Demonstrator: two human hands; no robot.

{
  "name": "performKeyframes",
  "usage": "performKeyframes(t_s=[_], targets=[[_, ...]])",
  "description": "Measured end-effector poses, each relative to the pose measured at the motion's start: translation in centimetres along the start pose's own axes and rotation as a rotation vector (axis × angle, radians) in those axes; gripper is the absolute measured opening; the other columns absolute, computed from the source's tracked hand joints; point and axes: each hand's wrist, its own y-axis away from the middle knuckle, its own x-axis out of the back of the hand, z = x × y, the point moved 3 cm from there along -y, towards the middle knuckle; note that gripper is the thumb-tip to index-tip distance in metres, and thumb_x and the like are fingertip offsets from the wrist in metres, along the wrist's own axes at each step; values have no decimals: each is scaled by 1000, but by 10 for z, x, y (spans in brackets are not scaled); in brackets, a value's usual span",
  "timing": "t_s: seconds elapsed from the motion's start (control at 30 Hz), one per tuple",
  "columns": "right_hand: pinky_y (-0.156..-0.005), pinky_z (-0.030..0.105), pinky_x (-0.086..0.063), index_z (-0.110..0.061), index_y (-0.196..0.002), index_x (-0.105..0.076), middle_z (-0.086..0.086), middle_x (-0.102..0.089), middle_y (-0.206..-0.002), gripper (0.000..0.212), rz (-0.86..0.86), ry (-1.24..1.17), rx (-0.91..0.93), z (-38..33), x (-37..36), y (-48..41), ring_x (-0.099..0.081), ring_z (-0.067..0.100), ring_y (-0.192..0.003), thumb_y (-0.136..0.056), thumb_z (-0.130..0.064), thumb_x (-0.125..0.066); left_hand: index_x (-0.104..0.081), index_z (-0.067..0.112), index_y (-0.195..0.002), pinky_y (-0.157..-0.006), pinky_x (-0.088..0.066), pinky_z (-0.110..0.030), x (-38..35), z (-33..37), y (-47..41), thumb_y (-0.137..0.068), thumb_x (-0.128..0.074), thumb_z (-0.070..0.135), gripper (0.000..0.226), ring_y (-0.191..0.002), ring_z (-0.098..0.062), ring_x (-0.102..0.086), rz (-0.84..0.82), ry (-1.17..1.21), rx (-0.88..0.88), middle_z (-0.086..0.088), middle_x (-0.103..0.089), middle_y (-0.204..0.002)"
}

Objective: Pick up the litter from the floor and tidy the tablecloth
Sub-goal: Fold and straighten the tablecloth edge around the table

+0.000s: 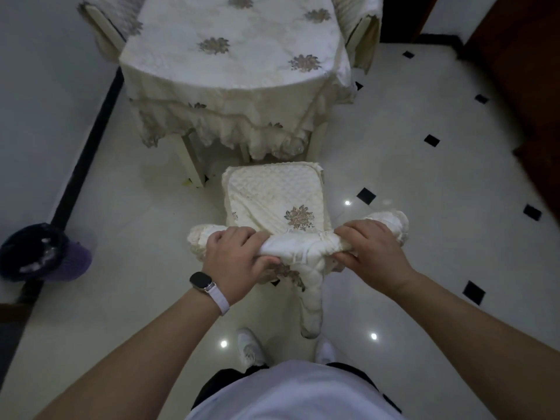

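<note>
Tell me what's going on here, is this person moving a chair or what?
A person stands behind a dining chair, left grip and right grip both holding its bunched chair-back cover. Ahead, the tablecloth hangs with a rumpled hem. A small yellowish scrap lies on the floor by a table leg. A lined bin stands at the left wall.

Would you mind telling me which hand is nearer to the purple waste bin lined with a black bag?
Left. The left hand grips the cream fabric chair-back cover on the side toward the purple bin; the right hand grips it farther away.
</note>
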Motion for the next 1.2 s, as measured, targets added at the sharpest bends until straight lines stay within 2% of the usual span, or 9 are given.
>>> performKeyframes(t_s=[0.13,0.3,0.43,0.53,0.7,0.8,1.07,1.2], targets=[[-85,37,-43,-9,-100,-69,6,-68,-97,43,47,18,-41,-16,-7,-35,-60,25,-89,-85,-47,-55,-70,25,-103,-81,-41,-40,13,-37,-28,-84,-46,67,51,-87,-23,-60,-19,22,4,4,-65,-94],[-86,36,-40,-12,-104,-67,4,-66,-100,42,14,8,-88,-27,-20,-68,-60,26,-92,-84,-47,-57,-70,23,-103,-82,-41,-41,24,-71,-50,-85,-45,64,51,-87,-24,-59,7,40,-22,2,-64,-93],[-87,35,-34,-15,-107,-65,3,-63,-102,42,8,-12,-85,-27,-27,-92,-56,24,-95,-86,-50,-55,-70,22,-103,-83,-40,-42,27,-89,-67,-85,-48,61,48,-87,-24,-59,25,58,-16,2,-64,-93],[-85,37,-36,-18,-109,-62,2,-62,-100,41,46,-10,-59,-27,-33,-111,-56,24,-94,-88,-52,-53,-71,20,-103,-84,-43,-45,29,-102,-82,-86,-49,60,49,-89,-26,-60,50,62,-15,0,-65,-94],[-85,36,-34,-17,-104,-65,1,-63,-97,42,85,-20,-26,-18,-42,-149,-56,23,-90,-88,-53,-51,-71,19,-105,-88,-42,-45,31,-120,-110,-86,-48,58,49,-94,-26,-60,24,39,37,0,-66,-98],[-86,36,-31,-21,-106,-60,0,-62,-97,38,59,-57,-28,-7,-47,-172,-54,22,-91,-87,-53,-52,-71,19,-104,-86,-43,-45,31,-129,-129,-85,-49,56,48,-93,-27,-61,23,29,55,-1,-66,-97],[-85,37,-33,-18,-103,-66,-2,-61,-96,43,70,-73,17,23,-54,-226,-56,21,-91,-89,-55,-49,-71,16,-102,-82,-43,-44,26,-144,-178,-85,-49,54,47,-88,-29,-60,48,-5,93,-4,-67,-96],[-84,37,-34,-17,-104,-66,-1,-62,-95,42,86,-96,57,44,-54,-245,-56,22,-90,-88,-52,-51,-70,17,-103,-81,-43,-42,19,-142,-198,-93,-30,69,66,-88,-26,-58,62,3,104,-4,-66,-95]])
